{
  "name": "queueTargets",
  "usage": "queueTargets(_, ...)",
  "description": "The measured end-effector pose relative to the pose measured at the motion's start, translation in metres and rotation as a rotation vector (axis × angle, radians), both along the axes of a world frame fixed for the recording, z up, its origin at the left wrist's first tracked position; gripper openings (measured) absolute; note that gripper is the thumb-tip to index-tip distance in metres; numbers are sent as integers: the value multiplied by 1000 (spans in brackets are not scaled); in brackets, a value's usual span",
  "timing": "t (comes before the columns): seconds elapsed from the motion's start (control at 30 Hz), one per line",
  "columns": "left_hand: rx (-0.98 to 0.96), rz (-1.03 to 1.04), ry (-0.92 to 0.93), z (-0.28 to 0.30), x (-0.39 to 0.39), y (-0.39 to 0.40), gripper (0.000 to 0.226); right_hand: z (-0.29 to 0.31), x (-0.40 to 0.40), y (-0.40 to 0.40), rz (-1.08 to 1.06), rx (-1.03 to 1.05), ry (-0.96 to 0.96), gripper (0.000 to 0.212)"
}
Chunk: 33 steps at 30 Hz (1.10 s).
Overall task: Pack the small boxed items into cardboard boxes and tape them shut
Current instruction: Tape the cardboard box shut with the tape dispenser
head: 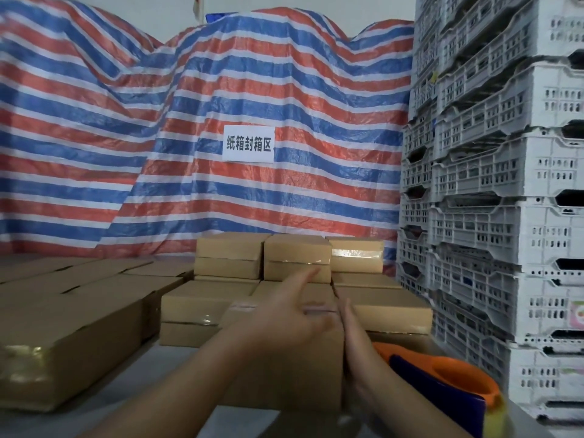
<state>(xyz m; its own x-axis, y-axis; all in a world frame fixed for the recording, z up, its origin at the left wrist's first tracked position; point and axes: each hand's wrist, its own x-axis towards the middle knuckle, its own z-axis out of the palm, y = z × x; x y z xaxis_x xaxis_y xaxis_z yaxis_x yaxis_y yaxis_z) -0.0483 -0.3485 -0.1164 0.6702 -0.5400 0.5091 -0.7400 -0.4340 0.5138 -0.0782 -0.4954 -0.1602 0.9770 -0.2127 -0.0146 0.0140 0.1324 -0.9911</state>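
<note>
Several taped brown cardboard boxes (pixel 297 260) already sit stacked at the table's (pixel 164 361) far side. One more brown cardboard box (pixel 284 374) stands nearest, between both hands: left hand (pixel 284 314) spread above it, right hand (pixel 355 336) flat against its side, fingers released. An orange tape dispenser (pixel 442 380) waits beside it; whether this box is sealed, I cannot tell.

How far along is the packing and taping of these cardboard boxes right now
Done: a stack of sealed boxes at the back shows clear tape, as does the big taped box at left. In hand: the left hand reaches open over the near box, and the right hand lies flat along its side. Left: whether this box is taped is unclear; the tape dispenser sits beside it.
</note>
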Motion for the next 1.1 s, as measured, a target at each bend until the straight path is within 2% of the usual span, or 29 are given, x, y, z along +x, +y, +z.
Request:
queueTargets(0.1, -186, 141, -101, -3, 0, 33, 71, -7, -8, -3, -92, -30, 155, 77)
queueTargets(0.2, -365, 223, 113, -19, 0, 57, 87, -11, -20, -4, -107, -127, 13, 67)
queueTargets(0.3, -437, 209, 277, -34, -2, 68, 94, -17, -20, -4, 19, -152, 15, 69)
queueTargets(0.37, -514, 175, 376, -39, -6, 73, 96, -23, -23, -10, 55, -248, -15, 70)
queueTargets(0.5, -606, 91, 565, -46, -15, 82, 92, -21, -34, -15, 290, -512, -116, 112)
queueTargets(0.6, -583, 106, 642, -57, -21, 75, 85, -23, -35, -14, 239, -667, -196, 107)
queueTargets(0.7, -656, 215, 564, -52, -24, 65, 67, -20, -37, -10, 132, -664, -253, 97)
queueTargets(0.77, -662, 291, 436, -28, -25, 53, 59, -7, -41, -13, 18, -519, -297, 91)
queueTargets(0.87, -726, 257, 280, 23, -15, 21, 55, 40, -34, -31, -160, -339, -400, 84)
queueTargets(0.97, -777, 167, 214, 67, 15, -26, 60, 89, -6, -70, -272, -258, -402, 88)
queueTargets(1.03, -740, 118, 204, 86, 36, -53, 67, 110, 16, -100, -311, -217, -360, 78)
queueTargets(1.1, -621, 13, 171, 92, 60, -75, 78, 123, 37, -129, -321, -151, -328, 65)
